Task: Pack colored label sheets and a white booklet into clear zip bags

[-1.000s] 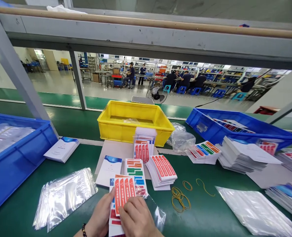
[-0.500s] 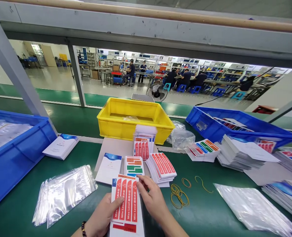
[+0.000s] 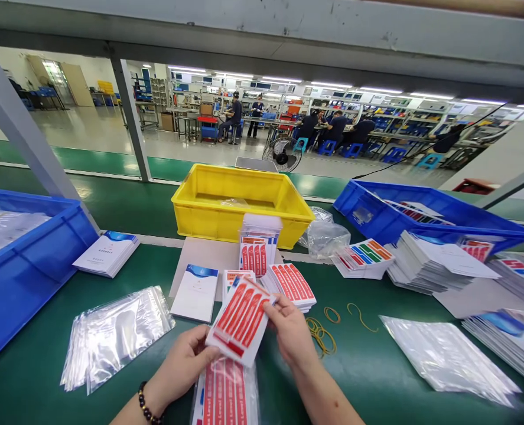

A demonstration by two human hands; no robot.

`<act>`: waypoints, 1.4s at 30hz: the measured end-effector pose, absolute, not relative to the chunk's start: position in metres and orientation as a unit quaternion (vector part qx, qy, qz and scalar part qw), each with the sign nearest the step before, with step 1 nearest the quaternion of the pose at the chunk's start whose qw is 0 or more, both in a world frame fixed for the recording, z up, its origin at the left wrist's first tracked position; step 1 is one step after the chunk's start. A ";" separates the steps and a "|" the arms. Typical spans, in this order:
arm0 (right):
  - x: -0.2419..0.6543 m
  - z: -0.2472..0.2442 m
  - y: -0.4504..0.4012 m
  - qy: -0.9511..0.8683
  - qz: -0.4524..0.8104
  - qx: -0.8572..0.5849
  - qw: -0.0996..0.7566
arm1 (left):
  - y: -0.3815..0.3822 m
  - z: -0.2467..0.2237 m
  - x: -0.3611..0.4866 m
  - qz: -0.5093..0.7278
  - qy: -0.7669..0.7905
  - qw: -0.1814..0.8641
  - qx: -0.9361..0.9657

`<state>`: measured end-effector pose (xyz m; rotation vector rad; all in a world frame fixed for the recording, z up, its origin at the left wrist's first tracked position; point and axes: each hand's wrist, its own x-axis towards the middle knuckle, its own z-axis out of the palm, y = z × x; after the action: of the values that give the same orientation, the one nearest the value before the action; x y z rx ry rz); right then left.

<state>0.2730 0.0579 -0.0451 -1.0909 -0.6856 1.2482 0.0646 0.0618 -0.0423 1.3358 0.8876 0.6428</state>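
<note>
A small stack of red-and-white label sheets (image 3: 240,321) is held tilted between both hands above the bench. My left hand (image 3: 184,363) is closed on its lower left corner, thumb on top. At the upper right edge, my right hand (image 3: 293,330) pinches the same sheets. Just below lies a clear plastic bag (image 3: 251,389) with red label sheets showing inside. Beyond the hands are a white booklet with a blue top (image 3: 195,295), a stack of red label sheets (image 3: 293,286) and sheets with orange marks (image 3: 231,276), partly covered.
Clear bags (image 3: 115,336) lie at left, more bags (image 3: 448,360) at right. Rubber bands (image 3: 321,336) sit beside my right hand. A yellow bin (image 3: 244,221) stands behind, flanked by a blue bin (image 3: 31,254) and another blue bin (image 3: 430,218). Booklet stacks (image 3: 434,262) line the right.
The label sheets have moved up and tilted, and a bag with red sheets now shows beneath them. My right hand has shifted right and grips their edge. The view has tipped slightly downward.
</note>
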 end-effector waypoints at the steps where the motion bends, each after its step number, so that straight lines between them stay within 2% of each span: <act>1: 0.275 -0.044 0.060 -0.271 0.518 -0.479 0.655 | 0.064 -0.041 0.063 0.277 0.398 0.604 0.633; 4: 0.275 -0.046 0.062 -0.245 0.488 -0.476 0.689 | 0.065 -0.038 0.061 0.233 0.362 0.537 0.725; 8: 0.271 -0.049 0.059 -0.280 0.525 -0.486 0.640 | 0.064 -0.037 0.061 0.230 0.323 0.559 0.728; 16: 0.272 -0.051 0.059 -0.350 0.557 -0.472 0.587 | 0.062 -0.045 0.063 0.263 0.363 0.584 0.677; 20: 0.263 -0.052 0.054 -0.419 0.580 -0.474 0.513 | 0.061 -0.048 0.065 0.287 0.387 0.590 0.648; 25: 0.263 -0.043 0.046 -0.628 0.479 -0.479 0.383 | 0.062 -0.047 0.067 0.343 0.402 0.621 0.579; 30: 0.266 -0.039 0.042 -0.643 0.560 -0.435 0.289 | 0.062 -0.048 0.067 0.348 0.415 0.645 0.539; 35: 0.265 -0.045 0.043 -0.585 0.553 -0.496 0.324 | 0.062 -0.053 0.067 0.295 0.419 0.752 0.415; 42: 0.260 -0.049 0.046 -0.528 0.573 -0.527 0.340 | 0.062 -0.050 0.071 0.304 0.469 0.698 0.447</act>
<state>0.2597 0.0456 -0.0493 -1.3716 -1.3743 1.4918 0.0706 0.0623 -0.0496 0.9974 1.0448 0.6781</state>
